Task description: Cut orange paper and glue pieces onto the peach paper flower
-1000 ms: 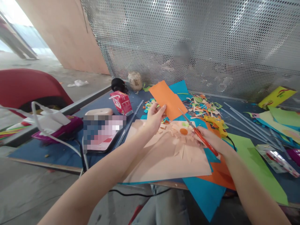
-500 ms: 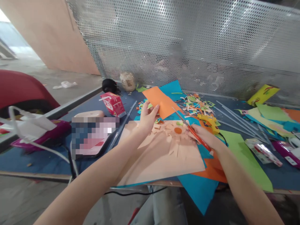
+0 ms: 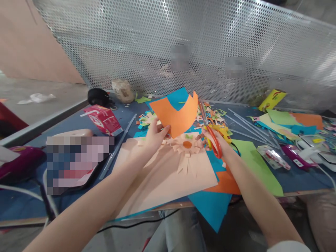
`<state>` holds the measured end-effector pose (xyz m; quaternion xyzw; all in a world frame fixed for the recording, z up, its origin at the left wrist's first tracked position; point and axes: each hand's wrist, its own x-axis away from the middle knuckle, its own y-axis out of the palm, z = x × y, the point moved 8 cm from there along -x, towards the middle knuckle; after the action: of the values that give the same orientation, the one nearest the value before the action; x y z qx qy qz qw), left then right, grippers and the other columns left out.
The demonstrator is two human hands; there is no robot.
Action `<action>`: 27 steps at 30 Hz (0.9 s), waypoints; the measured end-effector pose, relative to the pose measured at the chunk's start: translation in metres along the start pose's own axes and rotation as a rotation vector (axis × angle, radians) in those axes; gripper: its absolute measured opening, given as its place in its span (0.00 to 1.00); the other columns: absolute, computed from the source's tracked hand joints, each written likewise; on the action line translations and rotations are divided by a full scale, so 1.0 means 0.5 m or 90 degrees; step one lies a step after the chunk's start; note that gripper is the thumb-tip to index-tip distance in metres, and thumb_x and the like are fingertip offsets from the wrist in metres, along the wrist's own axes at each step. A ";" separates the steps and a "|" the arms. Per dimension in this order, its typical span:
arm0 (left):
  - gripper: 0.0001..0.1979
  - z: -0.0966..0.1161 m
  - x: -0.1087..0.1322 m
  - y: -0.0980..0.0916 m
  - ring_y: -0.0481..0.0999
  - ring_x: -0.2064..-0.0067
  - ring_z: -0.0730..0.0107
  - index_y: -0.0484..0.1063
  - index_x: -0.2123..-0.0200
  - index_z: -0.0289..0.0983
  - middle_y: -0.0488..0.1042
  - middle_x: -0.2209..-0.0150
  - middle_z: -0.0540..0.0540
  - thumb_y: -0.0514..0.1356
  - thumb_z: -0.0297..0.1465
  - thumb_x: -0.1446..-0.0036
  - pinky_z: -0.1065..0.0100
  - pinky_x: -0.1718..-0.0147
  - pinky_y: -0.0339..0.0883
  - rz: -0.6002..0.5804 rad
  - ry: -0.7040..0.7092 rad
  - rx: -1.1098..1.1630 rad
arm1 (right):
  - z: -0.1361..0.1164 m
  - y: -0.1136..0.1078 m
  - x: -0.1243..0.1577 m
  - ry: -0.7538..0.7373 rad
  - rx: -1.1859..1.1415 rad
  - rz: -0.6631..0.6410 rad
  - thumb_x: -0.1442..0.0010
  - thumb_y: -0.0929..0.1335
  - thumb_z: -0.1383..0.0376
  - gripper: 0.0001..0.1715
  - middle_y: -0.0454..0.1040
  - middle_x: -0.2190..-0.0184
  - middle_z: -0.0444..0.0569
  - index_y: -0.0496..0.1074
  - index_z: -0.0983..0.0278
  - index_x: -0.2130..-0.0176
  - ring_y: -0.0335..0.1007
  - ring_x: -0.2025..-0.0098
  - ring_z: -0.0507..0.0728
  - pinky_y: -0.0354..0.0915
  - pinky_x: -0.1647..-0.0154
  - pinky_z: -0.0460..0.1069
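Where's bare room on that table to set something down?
Right front: blue tabletop between green sheet, purple power strip and front edge. Narrower: between pink drink carton and clear stick. Crowded: centre, around orange paper, scissors and paper scraps.

beside the right hand (image 3: 223, 144), a glue gun (image 3: 225, 133) blocks low passage; higher is free.

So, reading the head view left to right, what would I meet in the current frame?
Purple item at the left edge, red carton, orange sheet in the left hand, scissors in the right hand, yellow box.
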<state>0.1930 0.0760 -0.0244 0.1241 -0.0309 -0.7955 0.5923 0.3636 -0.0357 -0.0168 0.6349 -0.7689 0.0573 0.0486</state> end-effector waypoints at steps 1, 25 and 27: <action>0.23 0.000 0.001 0.006 0.72 0.78 0.75 0.60 0.58 0.38 0.74 0.72 0.51 0.62 0.32 0.60 0.74 0.82 0.66 -0.018 0.004 -0.016 | -0.004 -0.004 0.000 -0.012 -0.016 0.016 0.57 0.71 0.49 0.26 0.72 0.70 0.46 0.59 0.61 0.67 0.65 0.82 0.47 0.54 0.90 0.40; 0.13 -0.013 0.000 0.013 0.70 0.81 0.77 0.63 0.62 0.34 0.71 0.72 0.50 0.58 0.28 0.55 0.72 0.85 0.68 -0.049 -0.009 -0.057 | -0.051 -0.169 0.055 -0.170 0.212 0.374 0.59 0.72 0.51 0.25 0.71 0.74 0.44 0.57 0.61 0.72 0.68 0.80 0.50 0.60 0.87 0.43; 0.14 -0.013 0.001 0.017 0.70 0.80 0.76 0.63 0.62 0.35 0.72 0.71 0.49 0.58 0.29 0.55 0.72 0.84 0.68 -0.057 0.000 -0.045 | -0.039 -0.150 0.049 -0.151 0.177 0.333 0.59 0.72 0.50 0.26 0.71 0.74 0.44 0.57 0.61 0.71 0.68 0.80 0.50 0.59 0.88 0.43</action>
<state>0.2022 0.0734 -0.0292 0.1045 0.0025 -0.8218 0.5600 0.4326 -0.0705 0.0081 0.4186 -0.8912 0.0981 -0.1448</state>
